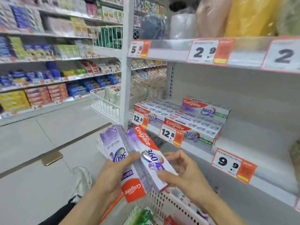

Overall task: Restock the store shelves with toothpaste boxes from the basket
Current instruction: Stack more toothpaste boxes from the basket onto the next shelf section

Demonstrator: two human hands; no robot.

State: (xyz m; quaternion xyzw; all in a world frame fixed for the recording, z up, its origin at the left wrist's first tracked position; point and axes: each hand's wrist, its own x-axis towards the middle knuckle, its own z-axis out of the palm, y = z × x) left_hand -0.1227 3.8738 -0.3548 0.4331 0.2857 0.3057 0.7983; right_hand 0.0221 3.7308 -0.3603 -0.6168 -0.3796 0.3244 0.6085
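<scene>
- Head view: the person's left hand [113, 172] grips a white-and-purple Colgate toothpaste box [123, 161], thumb curled across its front; the box stands on end with its red end pointing down.
- The right hand [183, 172] holds a second toothpaste box [149, 156] pressed against the first, thumb on the printed face, fingers loosely curled behind it, half open.
- Both boxes are held in the air above a white perforated basket [164, 203] at the bottom of the view; more packages lie inside it.
- To the right, a white shelf [267, 176] carries a small stack of matching Colgate boxes [193, 120] at its left end, behind orange-and-white price tags [172, 135].
- Across the tiled floor [40, 143], blurred aisle shelves hold many coloured boxes.
</scene>
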